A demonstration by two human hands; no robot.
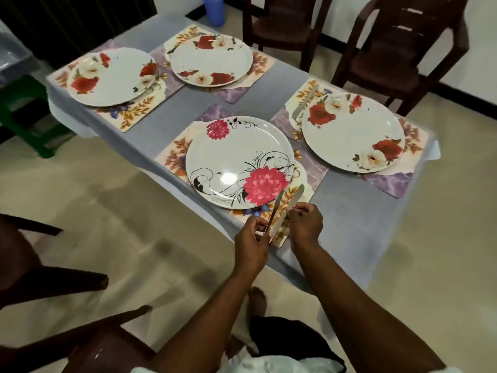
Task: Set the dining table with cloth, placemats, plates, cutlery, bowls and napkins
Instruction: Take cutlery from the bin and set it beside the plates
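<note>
Head view, left hand (pixel 251 238) pinching one knife (pixel 273 214), right hand (pixel 305 223) gripping another knife (pixel 291 204), both hovering beside the pink-flowered plate (pixel 238 162) at the worktop's (pixel 349 219) near edge.

The floor (pixel 443 265) is pale cream, glossy, with soft reflections and shadows across it. Two dark brown plastic chairs stand on the far side of the tabletop (pixel 349 224): one chair (pixel 282 25) near the top middle, another chair (pixel 403 49) to its right. Behind them runs a white wall (pixel 481 41) with a dark skirting strip along its base. A blue plastic container (pixel 213 9) sits on the floor by the wall. At the left stands a green stool (pixel 24 117), below a dark curtain (pixel 75 20). Parts of further brown chairs (pixel 40 278) show at the lower left.
</note>
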